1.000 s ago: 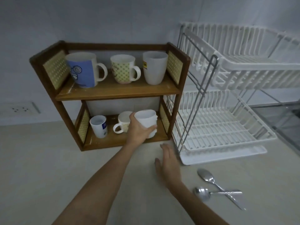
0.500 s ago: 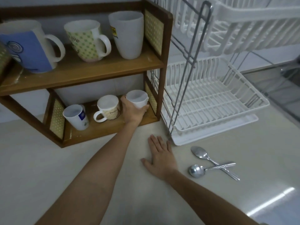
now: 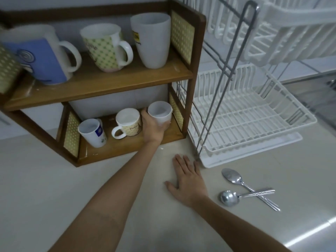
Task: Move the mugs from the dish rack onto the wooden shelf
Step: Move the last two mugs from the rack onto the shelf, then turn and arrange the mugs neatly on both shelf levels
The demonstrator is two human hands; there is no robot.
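Left hand (image 3: 153,128) wraps the white mug (image 3: 160,112) on the wooden shelf (image 3: 127,148).

The wooden shelf (image 3: 101,82) is warm brown with side panels (image 3: 182,43) of pale yellow dotted white; the dish rack (image 3: 245,113) at right is white on grey metal rods. Upper mugs — one blue-and-white with a spiral (image 3: 39,57), one green-dotted cream (image 3: 103,47), one plain white (image 3: 151,39). The counter (image 3: 36,188) is pale beige — the spoons (image 3: 243,190) silver.

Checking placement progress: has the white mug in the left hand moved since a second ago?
Yes. The white mug went deeper into the lower shelf, toward the right side panel.
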